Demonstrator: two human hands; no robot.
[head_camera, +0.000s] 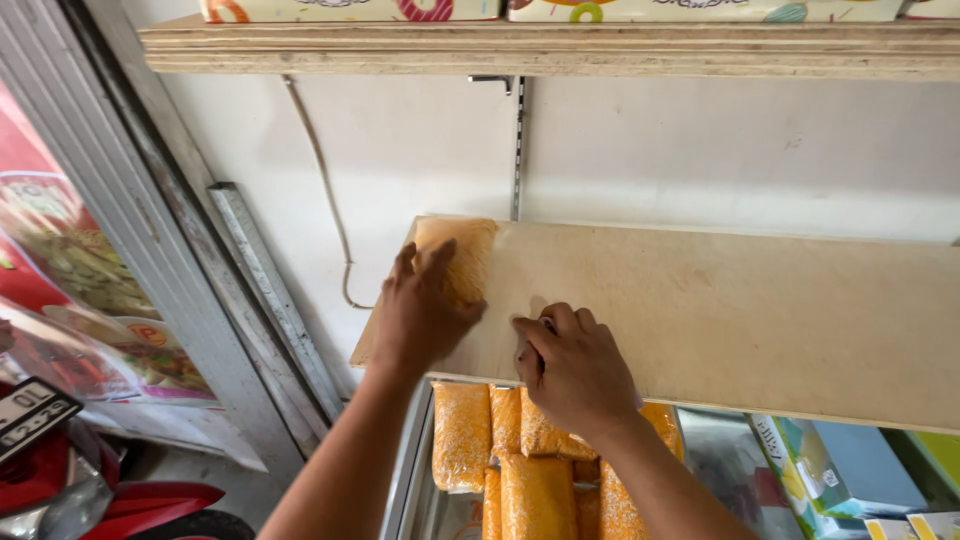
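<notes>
A clear packet of orange grains (462, 255) lies flat at the left end of a bare plywood shelf (740, 320). My left hand (420, 310) rests palm down on the packet's near part, fingers spread. My right hand (572, 365) sits just right of it on the shelf's front edge, fingers curled; something small and dark shows under its knuckles, but I cannot make out what it is.
Several more orange packets (520, 450) are stacked on a lower level under the shelf. A higher plywood shelf (550, 48) carries patterned boxes. Green and blue cartons (800, 465) stand at the lower right. A metal shutter rail (270, 290), a cable and a red vehicle (110, 500) are at the left.
</notes>
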